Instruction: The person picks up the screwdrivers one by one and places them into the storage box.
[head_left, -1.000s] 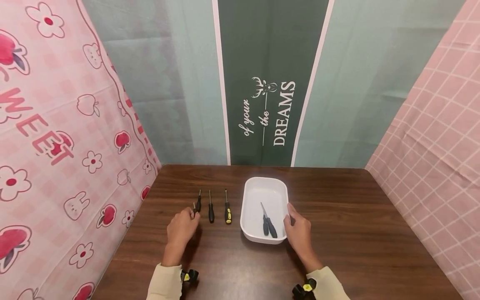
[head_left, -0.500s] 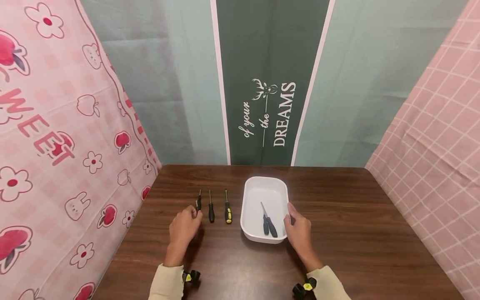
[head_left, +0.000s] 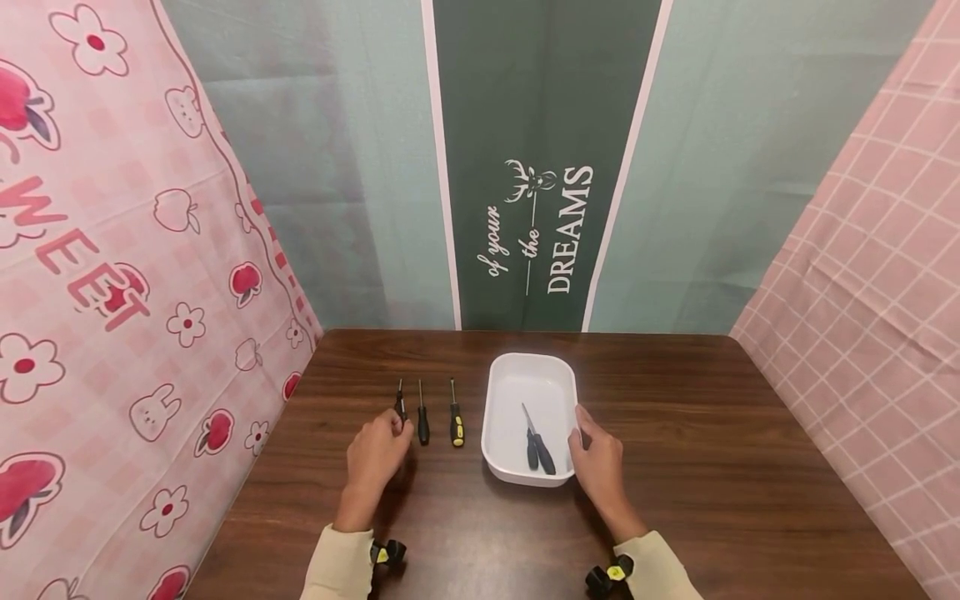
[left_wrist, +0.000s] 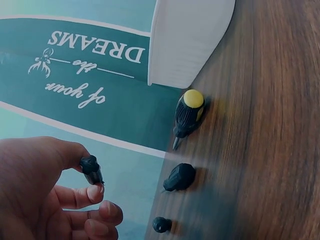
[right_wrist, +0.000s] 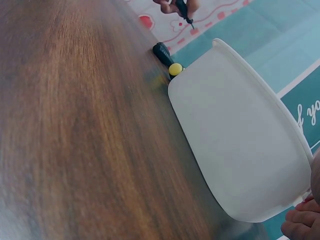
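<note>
Grip drawn to a pinch between thumb and forefinger, a person's left hand (head_left: 377, 450) holds a small black-handled screwdriver (left_wrist: 91, 171) raised off the dark, wood-grained table (head_left: 675, 433), its remaining fingers loosely curled in the left wrist view. Seen from the right wrist, a thin metal shaft juts past the fingers. On the table near that hand lie three more tools in a row: a slim black screwdriver (head_left: 399, 396), partly covered by the hand in the head view; a longer black-handled screwdriver (head_left: 423, 427) in the middle; and a black-and-yellow screwdriver (head_left: 457, 427) nearest the tray, all with their shafts directed toward the far edge. Just beside the row stands a glossy white rectangular tray (head_left: 540, 387) with rounded corners. Inside, toward its near end, two dark-handled screwdrivers (head_left: 544, 457) rest close together, one with a pale shaft angled up and to the left. At the tray's right side, the person's right hand (head_left: 597, 454) grips the wall, thumb at the rim; how firmly, one cannot tell. Behind the table hangs a green cloth (head_left: 540, 100) lettered "of your the DREAMS" beneath a deer's head, flanked by a pink apple-and-flower cloth (head_left: 150, 350) and a pink gridded cloth (head_left: 862, 275).
</note>
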